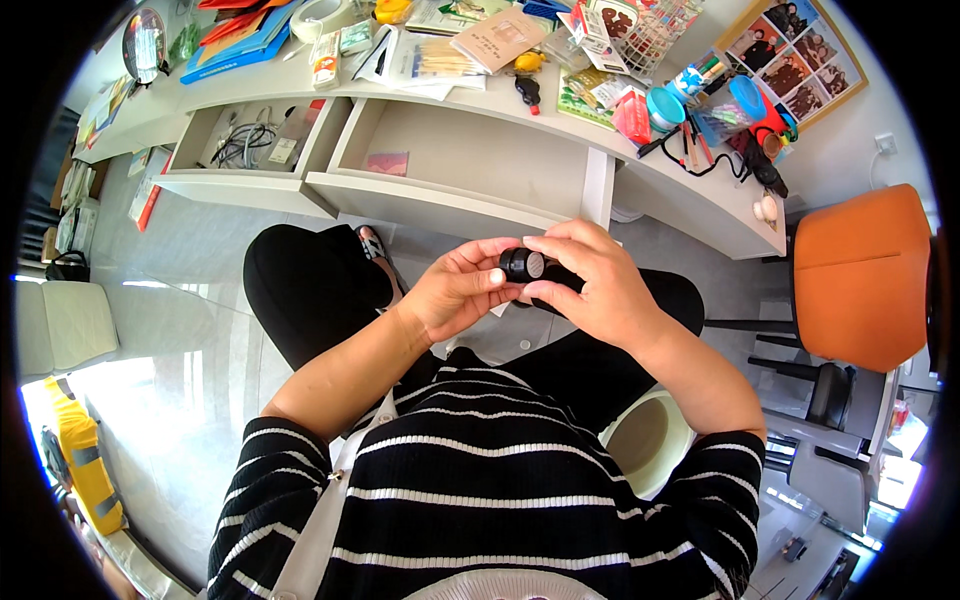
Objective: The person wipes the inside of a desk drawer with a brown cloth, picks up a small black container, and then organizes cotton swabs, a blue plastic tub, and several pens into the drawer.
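Note:
A small black cylinder [514,264] with a pale, textured round end is held up in front of my lap, above the floor before the open drawers. My left hand [462,285] pinches it between thumb and fingers at its left side. Curved around its right side, my right hand [597,282] has fingertips at its upper edge and the thumb near its lower edge. Its round end faces toward the right hand. Too little detail shows to tell its exact kind.
An open drawer [560,220] holds a pinkish card [388,163]; the open drawer [240,184] beside it holds cables [243,143]. Papers, cotton swabs [440,62] and cups crowd the white desk. An orange chair [862,278] stands right, a pale bin [650,440] by my right leg.

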The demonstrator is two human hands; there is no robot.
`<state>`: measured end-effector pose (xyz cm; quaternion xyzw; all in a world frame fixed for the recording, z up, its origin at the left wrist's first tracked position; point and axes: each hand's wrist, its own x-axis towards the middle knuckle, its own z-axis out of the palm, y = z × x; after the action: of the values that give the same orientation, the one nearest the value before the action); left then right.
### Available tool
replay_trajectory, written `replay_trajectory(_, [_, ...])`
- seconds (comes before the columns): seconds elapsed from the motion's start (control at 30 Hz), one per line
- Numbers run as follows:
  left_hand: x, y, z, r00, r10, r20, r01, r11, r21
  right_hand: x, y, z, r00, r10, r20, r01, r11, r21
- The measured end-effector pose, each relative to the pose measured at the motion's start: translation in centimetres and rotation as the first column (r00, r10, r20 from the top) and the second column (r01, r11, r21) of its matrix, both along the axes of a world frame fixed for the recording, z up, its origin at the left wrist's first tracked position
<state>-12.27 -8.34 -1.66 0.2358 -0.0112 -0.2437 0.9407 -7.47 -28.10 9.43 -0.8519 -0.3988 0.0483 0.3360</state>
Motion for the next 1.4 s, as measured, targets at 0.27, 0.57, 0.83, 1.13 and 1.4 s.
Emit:
replay_trajectory(0.27, [-0.4,-0.7,1.9,0.969,0.191,0.157,-0.225,0.946,0.235,0.6,-0.7,-1.1,0.999,-0.020,-0.049,0.026,0.991,0.128])
replay_trajectory(0.57, [-1.2,-1.1,3.1,0.958,0.188,0.218,-0.272,0.841,0.467,0.2,-1.2,-1.4,0.981,-0.008,-0.196,0.052,0.975,0.218])
replay_trajectory(0.83, [-1.2,-0.9,2.7,0.954,0.153,0.257,-0.250,0.881,0.402,-0.2,-0.8,-0.3,0.993,-0.017,-0.114,0.040,0.978,0.206])
replay_trajectory(1.13, [-0.6,0.2,3.0,0.996,-0.090,-0.004,0.089,0.970,0.228,0.1,-0.3,0.5,0.997,0.059,0.047,-0.066,0.985,0.161])
replay_trajectory(1.4, [-0.6,0.4,4.5,0.991,-0.094,0.097,0.050,0.923,0.381,0.3,-0.7,0.2,0.982,0.137,0.129,-0.154,0.980,0.128])
